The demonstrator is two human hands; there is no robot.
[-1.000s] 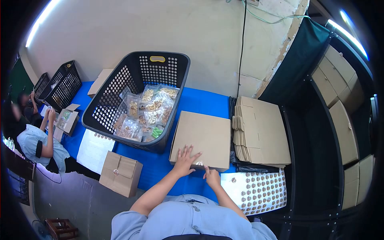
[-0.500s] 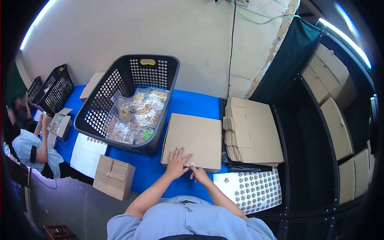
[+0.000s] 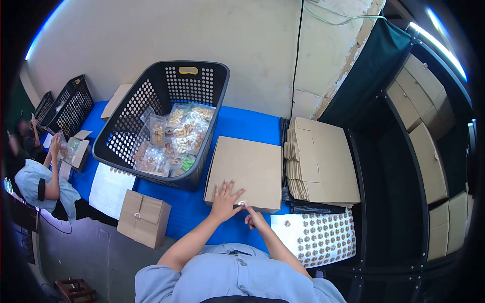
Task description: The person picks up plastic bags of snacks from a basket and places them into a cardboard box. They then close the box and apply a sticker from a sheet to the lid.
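A closed brown cardboard box [image 3: 247,166] lies flat on the blue-covered table in front of me. My left hand [image 3: 224,203] rests spread on the near part of its lid, fingers apart. At the lid's front edge is a small round sticker [image 3: 242,204], with my left thumb close beside it. The index finger of my right hand [image 3: 256,219] is stretched out and touches the sticker, while its other fingers curl loosely around nothing. Right of the box lies a sheet of round stickers [image 3: 323,237], partly peeled off at its left.
A black basket [image 3: 199,166] holds bagged snacks. Flattened cartons [image 3: 328,161] are stacked at right, beside a dark shelf [image 3: 386,187] with boxes. A closed carton [image 3: 144,217] and another sticker sheet [image 3: 112,189] sit left. A co-worker [image 3: 48,187] handles a bag over an open box.
My right index finger has straightened onto the sticker, while the other fingers have drawn back and curled. My left hand stays on the lid. The co-worker's hands now hold a clear bag.
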